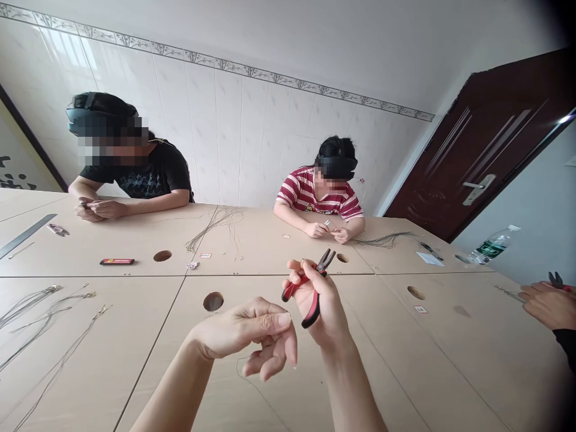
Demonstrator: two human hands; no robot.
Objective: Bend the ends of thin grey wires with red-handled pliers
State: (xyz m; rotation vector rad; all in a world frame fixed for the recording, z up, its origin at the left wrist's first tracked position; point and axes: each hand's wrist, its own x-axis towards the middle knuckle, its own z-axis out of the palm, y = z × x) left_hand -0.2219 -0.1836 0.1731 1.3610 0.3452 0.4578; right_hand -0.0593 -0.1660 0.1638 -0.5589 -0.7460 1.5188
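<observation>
My right hand (324,300) holds a pair of pliers (314,309) with red and black handles, their metal jaws pointing up and slightly open. To its left, my left hand (258,336) has thumb and index fingertip pressed together, the other fingers curled below. Whatever lies in that pinch is too small to make out. A thin wire (258,390) emerges beneath the left fingers and trails across the table toward me; its upper end is hidden behind them.
Bundles of thin wire (72,354) lie at left on the table (148,312), which has round holes. Across sit two people (153,171) (321,195). A red-black case (117,261) lies far left; a bottle (495,245) and another person's hand (549,305) are at right.
</observation>
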